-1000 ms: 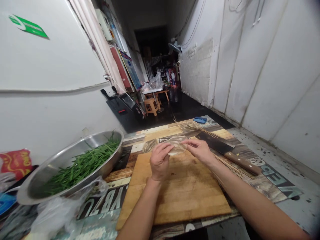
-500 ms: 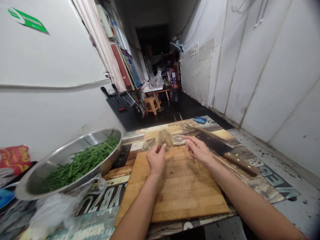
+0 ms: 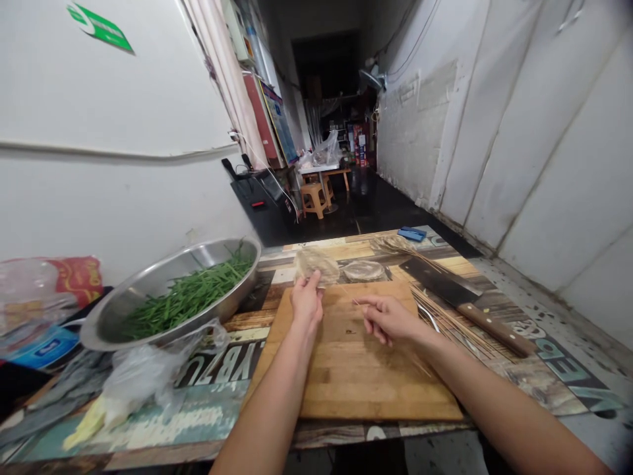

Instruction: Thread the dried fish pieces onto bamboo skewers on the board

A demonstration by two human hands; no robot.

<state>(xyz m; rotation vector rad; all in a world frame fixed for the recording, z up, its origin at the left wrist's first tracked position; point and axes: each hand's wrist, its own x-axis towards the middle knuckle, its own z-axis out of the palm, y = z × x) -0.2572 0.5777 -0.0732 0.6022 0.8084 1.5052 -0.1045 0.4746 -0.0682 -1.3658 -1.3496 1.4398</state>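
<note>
My left hand (image 3: pixel 307 297) pinches a thin, round, beige, see-through sheet (image 3: pixel 305 260) just past the far edge of the wooden cutting board (image 3: pixel 346 382). Over the board, my right hand (image 3: pixel 388 316) is closed around a thin bamboo skewer (image 3: pixel 357 302); its tip points toward my left hand and its tail shows faintly below my palm. A stack of similar round sheets (image 3: pixel 364 270) lies behind the board. Further back, more sheets (image 3: pixel 390 244) are threaded on skewers. Loose bamboo skewers (image 3: pixel 448 316) lie to the right of the board.
A cleaver (image 3: pixel 459 290) with a wooden handle lies on the right, near a blue object (image 3: pixel 412 233). To the left stand a steel basin (image 3: pixel 93 326) of cut green stalks (image 3: pixel 192 293) and a crumpled plastic bag (image 3: pixel 143 376). Stools (image 3: pixel 313 200) stand further off.
The view has turned left, so the scene sits further right. The sheet has tilted and moved left from the skewer hand. My right hand has dropped lower over the board.
</note>
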